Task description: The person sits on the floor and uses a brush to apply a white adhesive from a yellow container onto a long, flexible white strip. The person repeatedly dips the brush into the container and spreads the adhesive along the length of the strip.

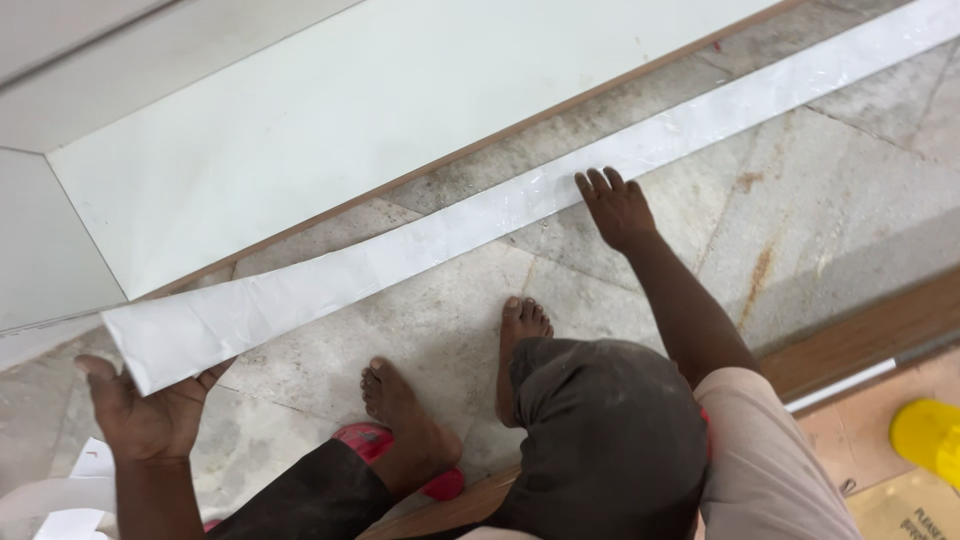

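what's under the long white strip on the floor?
The white strip lies on the grey stone floor. The right hand presses its edge; the left hand lifts its near end. Floor directly beneath is covered.

The floor [860, 190] is grey stone slabs, dusty and rust-stained, with a wooden strip [870, 335] running along its right edge. A big white panel [330, 120] lies flat on it at the far side, and just beside that a long white strip [620, 150] stretches across the slabs. Two bare feet [520, 340] stand on the stone, one heel on a red sandal [365, 440], with paper scraps [70, 500] at lower left.
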